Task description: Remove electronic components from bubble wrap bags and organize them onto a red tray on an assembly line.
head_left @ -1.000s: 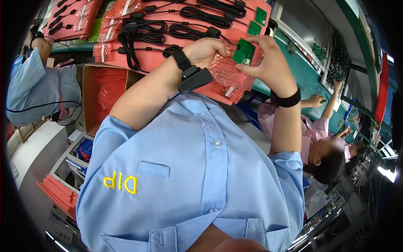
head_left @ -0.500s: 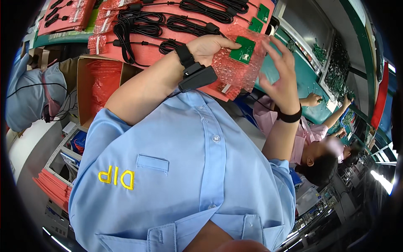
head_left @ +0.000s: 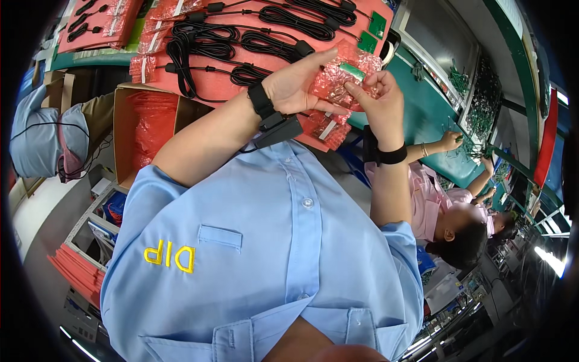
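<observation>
A green circuit board [head_left: 351, 71] shows in part, with pink bubble wrap [head_left: 329, 86] folded around most of it. My right hand [head_left: 384, 102] is closed on the wrapped board, its thumb pressing on the wrap's near side and its fingers bent along the right edge. At the left side of the bundle, my left hand [head_left: 295, 84] has its fingers stretched out, thumb pointing away and the lower fingers against the wrap. Another piece of pink bubble wrap [head_left: 325, 130] with a white strip lies just below the bundle.
Coiled black cables [head_left: 205, 39] lie on a pink sheet, with another green board [head_left: 377, 24] at its far right. A cardboard box [head_left: 123, 99] of pink wrap stands at the left. On the right, a co-worker's hand [head_left: 450, 140] is over the green bench [head_left: 416, 99].
The bubble wrap has been folded over the board, which lay flat and uncovered before. My right hand has come in from spread fingers to grip it; my left thumb has left the board.
</observation>
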Demonstrator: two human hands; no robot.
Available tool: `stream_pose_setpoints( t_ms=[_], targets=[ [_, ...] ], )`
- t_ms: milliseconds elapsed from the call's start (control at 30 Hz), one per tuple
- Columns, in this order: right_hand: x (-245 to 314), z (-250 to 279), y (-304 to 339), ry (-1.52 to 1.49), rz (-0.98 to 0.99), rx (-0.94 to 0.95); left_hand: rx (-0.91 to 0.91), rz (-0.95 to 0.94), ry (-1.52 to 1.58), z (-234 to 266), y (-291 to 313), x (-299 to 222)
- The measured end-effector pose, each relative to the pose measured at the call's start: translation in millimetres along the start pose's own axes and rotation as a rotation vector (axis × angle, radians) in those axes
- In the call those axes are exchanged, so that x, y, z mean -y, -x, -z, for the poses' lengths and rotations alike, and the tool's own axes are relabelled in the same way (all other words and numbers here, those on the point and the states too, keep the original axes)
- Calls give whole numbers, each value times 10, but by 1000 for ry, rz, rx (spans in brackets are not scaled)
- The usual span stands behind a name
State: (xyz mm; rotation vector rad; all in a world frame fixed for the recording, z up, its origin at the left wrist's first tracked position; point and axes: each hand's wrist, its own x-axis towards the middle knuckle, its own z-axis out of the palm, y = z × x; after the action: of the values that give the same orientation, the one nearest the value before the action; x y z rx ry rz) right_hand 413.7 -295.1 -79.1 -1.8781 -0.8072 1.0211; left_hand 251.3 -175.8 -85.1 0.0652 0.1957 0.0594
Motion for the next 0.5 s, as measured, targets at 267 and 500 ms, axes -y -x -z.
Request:
stream_pose_setpoints(
  t_ms=[267,500],
  targets=[
    [88,-8,-151,-443,7,155,-273,-65,-353,79,-2,106],
    [164,101,6,351,651,168,-185,55,-138,208,12,-14]
  ],
)
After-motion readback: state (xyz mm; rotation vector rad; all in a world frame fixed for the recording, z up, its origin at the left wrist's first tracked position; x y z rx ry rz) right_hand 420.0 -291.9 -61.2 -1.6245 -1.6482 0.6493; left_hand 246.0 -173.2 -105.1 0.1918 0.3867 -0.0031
